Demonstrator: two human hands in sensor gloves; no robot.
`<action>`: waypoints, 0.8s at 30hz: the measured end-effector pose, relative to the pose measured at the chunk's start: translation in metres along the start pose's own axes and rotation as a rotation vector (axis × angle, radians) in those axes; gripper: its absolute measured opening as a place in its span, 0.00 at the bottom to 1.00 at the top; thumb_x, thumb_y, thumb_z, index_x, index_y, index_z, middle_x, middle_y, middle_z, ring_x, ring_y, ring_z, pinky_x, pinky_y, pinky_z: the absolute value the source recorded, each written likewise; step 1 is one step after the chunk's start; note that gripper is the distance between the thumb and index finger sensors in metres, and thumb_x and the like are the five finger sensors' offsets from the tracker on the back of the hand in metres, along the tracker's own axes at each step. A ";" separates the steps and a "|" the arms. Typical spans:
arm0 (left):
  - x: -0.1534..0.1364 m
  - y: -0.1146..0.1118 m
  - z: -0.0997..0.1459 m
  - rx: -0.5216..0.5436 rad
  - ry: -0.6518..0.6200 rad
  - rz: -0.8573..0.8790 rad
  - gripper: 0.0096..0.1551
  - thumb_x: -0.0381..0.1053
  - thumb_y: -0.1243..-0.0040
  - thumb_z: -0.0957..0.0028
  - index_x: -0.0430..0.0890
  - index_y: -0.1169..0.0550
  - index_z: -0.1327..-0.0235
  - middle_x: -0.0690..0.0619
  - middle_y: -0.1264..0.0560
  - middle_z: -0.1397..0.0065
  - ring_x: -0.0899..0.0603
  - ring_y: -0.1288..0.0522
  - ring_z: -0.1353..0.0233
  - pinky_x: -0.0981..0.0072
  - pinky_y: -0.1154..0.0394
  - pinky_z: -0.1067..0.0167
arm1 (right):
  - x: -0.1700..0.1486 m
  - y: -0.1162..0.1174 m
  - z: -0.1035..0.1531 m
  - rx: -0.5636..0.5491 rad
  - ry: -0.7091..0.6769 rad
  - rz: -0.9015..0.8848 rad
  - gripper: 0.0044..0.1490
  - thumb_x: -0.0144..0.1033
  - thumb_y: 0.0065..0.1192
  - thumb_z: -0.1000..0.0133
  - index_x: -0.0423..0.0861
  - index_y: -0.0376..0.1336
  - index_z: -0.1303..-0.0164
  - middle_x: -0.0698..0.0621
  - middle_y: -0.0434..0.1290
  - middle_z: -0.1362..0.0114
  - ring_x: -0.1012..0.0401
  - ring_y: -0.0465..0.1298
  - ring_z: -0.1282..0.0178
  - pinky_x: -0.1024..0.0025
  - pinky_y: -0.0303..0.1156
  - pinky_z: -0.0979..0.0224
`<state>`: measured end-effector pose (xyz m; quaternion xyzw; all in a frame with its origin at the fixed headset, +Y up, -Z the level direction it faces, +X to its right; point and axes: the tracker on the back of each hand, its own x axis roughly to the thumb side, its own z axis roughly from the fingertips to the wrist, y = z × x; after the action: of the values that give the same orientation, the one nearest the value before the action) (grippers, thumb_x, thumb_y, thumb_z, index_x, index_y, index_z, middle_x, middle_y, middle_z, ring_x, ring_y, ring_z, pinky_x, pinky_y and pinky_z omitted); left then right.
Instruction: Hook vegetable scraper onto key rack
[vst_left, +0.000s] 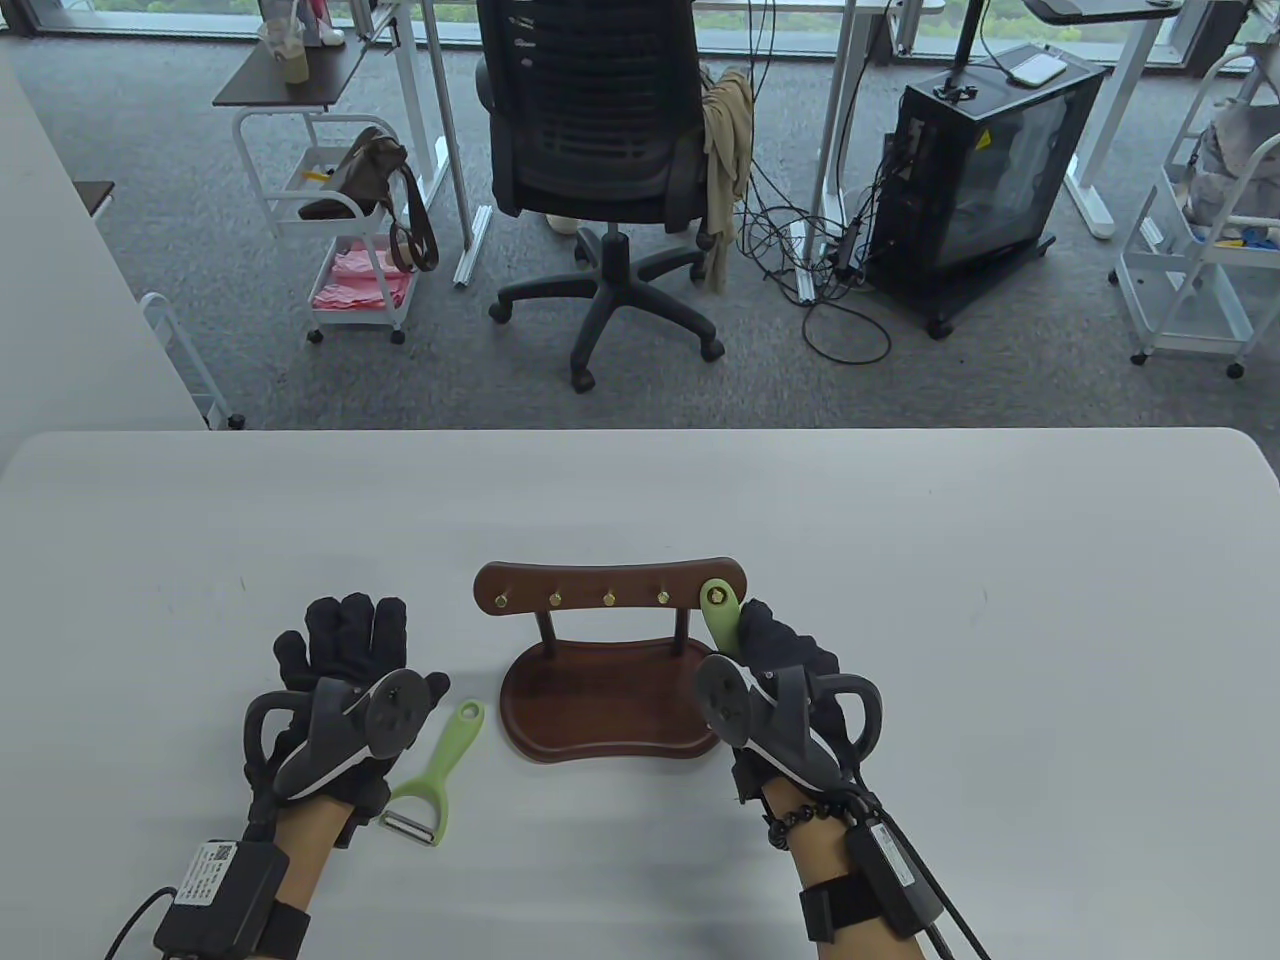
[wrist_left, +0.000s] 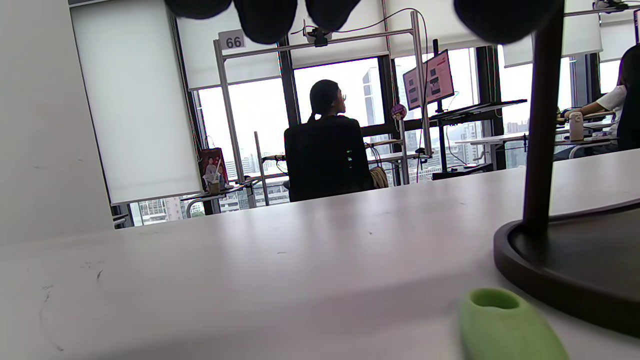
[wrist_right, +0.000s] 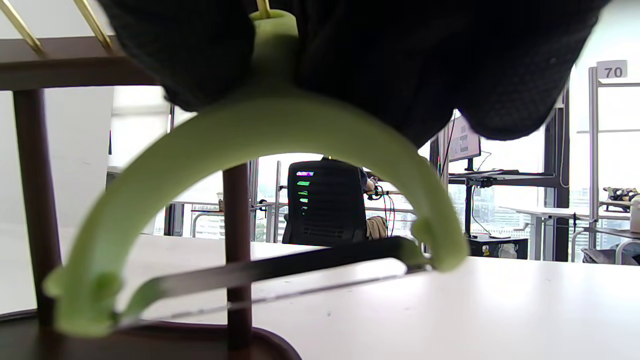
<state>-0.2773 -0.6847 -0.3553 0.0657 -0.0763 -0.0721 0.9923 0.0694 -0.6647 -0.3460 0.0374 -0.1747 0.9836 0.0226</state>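
My right hand (vst_left: 775, 655), nearer the key rack (vst_left: 610, 592), clamps its grip on the upright vegetable scraper (vst_left: 718, 612), whose handle hole sits at the rightmost peg, while my left hand (vst_left: 340, 650) rests flat and spread on the worktop (vst_left: 900, 520) beside a second scraper (vst_left: 435, 765).

We can't see the blade end of the held scraper (vst_left: 720, 610) in the table view, the right hand (vst_left: 785, 665) covers it. In the right wrist view its handle top runs off the top edge behind dark glove fingers (wrist_right: 400, 60), so whether its hole sits on a brass peg (wrist_right: 263, 7) we can't tell. The key rack (wrist_right: 30, 200) is cut by that view's left edge. In the left wrist view the second scraper (wrist_left: 505, 325) is blurred and cropped at the bottom; only left fingertips (wrist_left: 265, 17) show.
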 end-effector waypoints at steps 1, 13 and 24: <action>0.000 0.000 0.000 -0.001 -0.001 -0.001 0.51 0.68 0.54 0.41 0.37 0.46 0.15 0.27 0.47 0.15 0.18 0.49 0.18 0.16 0.50 0.32 | 0.000 0.000 0.000 0.004 0.000 -0.005 0.45 0.48 0.69 0.46 0.25 0.65 0.33 0.42 0.80 0.43 0.51 0.86 0.50 0.42 0.82 0.40; 0.003 -0.001 0.000 -0.012 -0.004 -0.003 0.51 0.68 0.54 0.41 0.37 0.46 0.15 0.27 0.47 0.15 0.18 0.49 0.18 0.16 0.50 0.32 | -0.001 0.000 0.002 0.010 -0.016 -0.032 0.45 0.48 0.69 0.45 0.25 0.65 0.32 0.42 0.80 0.42 0.50 0.86 0.48 0.41 0.82 0.39; 0.005 -0.001 0.001 -0.011 -0.006 -0.002 0.51 0.68 0.54 0.41 0.37 0.46 0.15 0.27 0.47 0.15 0.18 0.48 0.18 0.16 0.50 0.32 | -0.024 -0.009 0.009 0.030 -0.006 -0.065 0.47 0.50 0.58 0.40 0.26 0.58 0.24 0.36 0.74 0.32 0.41 0.80 0.37 0.35 0.74 0.32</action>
<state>-0.2730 -0.6860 -0.3539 0.0603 -0.0787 -0.0738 0.9923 0.0948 -0.6596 -0.3366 0.0464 -0.1588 0.9848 0.0534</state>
